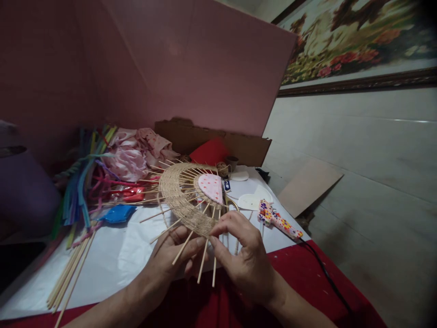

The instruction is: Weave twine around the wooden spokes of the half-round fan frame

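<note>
A half-round fan of woven jute twine [175,193] on thin wooden sticks is held up over the table's near edge. Its centre is a pink polka-dot half circle [210,187] rimmed with twine, and the stick ends poke out past the weave. My left hand [165,259] grips the fan from below, fingers partly hidden behind it. At the band's lower right end, my right hand [244,248] is closed in a pinch on the woven twine, thumb and forefinger together. A loose strand of twine hangs at the fan's left side.
A flower-patterned glue gun [278,219] lies at the right, its black cord trailing off. Scissors [232,202] rest behind the fan. Wooden sticks [73,269], a blue packet [118,213], coloured pipe cleaners [80,177] and pink fabric [133,155] fill the left.
</note>
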`<state>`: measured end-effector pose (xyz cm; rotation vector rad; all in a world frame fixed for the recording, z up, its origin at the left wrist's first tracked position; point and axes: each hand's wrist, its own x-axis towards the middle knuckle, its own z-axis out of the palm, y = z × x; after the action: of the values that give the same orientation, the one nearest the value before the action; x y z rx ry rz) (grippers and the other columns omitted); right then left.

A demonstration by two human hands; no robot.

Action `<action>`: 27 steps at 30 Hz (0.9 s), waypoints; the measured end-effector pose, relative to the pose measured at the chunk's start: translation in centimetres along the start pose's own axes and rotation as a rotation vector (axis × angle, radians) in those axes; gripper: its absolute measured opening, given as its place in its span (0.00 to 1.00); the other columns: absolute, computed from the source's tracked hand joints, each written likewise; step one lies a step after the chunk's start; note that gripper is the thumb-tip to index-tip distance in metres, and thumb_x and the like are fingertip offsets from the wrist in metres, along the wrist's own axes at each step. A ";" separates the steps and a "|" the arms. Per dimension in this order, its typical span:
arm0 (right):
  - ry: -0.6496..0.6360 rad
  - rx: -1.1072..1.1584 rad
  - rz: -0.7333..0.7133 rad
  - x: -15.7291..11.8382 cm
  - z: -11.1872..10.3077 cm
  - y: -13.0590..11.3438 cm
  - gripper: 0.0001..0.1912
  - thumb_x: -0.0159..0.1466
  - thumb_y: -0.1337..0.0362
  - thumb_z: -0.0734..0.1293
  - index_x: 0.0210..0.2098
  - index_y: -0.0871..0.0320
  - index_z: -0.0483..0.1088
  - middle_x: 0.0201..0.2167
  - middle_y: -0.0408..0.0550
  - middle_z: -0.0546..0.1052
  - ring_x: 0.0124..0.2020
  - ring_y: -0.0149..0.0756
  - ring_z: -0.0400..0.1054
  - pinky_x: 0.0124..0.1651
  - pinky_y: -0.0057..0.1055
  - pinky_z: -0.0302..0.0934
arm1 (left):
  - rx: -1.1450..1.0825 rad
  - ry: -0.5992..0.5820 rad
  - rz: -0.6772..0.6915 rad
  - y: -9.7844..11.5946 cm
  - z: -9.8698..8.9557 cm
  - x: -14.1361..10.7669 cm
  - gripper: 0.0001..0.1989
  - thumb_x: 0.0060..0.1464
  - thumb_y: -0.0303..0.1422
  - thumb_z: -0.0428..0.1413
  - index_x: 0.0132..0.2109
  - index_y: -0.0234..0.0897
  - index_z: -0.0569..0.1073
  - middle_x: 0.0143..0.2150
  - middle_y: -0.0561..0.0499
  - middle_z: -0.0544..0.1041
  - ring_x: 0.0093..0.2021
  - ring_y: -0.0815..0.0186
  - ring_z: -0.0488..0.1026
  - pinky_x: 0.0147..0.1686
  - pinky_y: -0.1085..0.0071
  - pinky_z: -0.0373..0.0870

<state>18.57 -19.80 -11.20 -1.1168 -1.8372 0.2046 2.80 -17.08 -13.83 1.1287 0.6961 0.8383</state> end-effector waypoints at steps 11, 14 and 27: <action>-0.158 -0.111 -0.052 0.5 -0.6 0.7 0.03 0.56 0.70 0.62 0.27 0.57 0.65 0.28 0.45 0.68 0.34 0.35 0.61 0.39 0.34 0.54 | 0.126 -0.019 0.044 0.0 -0.1 0.5 0.14 0.49 0.41 0.55 0.26 0.32 0.70 0.15 0.57 0.62 0.17 0.74 0.57 0.19 0.76 0.53; -0.146 -0.128 -0.059 0.4 -0.3 0.8 0.04 0.56 0.71 0.62 0.26 0.57 0.63 0.27 0.45 0.68 0.33 0.35 0.60 0.39 0.34 0.54 | 0.124 -0.004 0.048 -0.1 -0.1 0.4 0.13 0.50 0.39 0.55 0.26 0.32 0.70 0.15 0.57 0.61 0.17 0.74 0.57 0.20 0.76 0.54; -0.147 -0.049 0.008 0.3 0.1 0.8 0.04 0.58 0.70 0.60 0.27 0.57 0.62 0.28 0.45 0.67 0.33 0.34 0.60 0.37 0.33 0.55 | 0.114 0.026 0.063 0.0 0.0 0.4 0.10 0.50 0.36 0.56 0.26 0.34 0.70 0.16 0.56 0.65 0.18 0.74 0.60 0.22 0.77 0.59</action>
<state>18.92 -19.11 -11.49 -1.1698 -1.9773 0.2530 2.98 -16.73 -13.81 1.2497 0.7410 0.8772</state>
